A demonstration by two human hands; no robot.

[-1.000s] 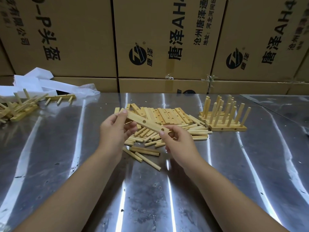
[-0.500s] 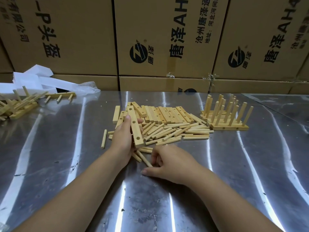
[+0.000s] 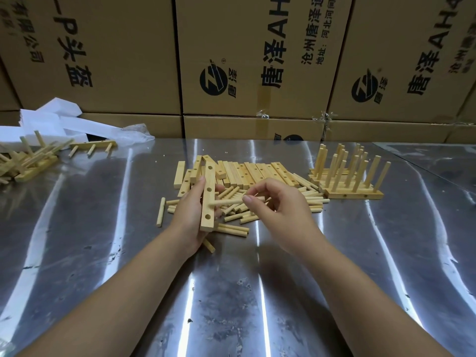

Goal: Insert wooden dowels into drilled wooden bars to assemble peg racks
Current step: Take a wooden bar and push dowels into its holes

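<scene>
Your left grip (image 3: 192, 210) is clasping the drilled bar (image 3: 209, 191), your right grip (image 3: 278, 204) pinching a dowel (image 3: 226, 202): be holding it square to the hole.

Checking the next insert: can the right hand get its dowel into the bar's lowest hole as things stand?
Probably yes. The left hand grips the bar by its sides, leaving the lowest hole uncovered, and the dowel pinched in the right hand has its tip close to that hole.
</scene>
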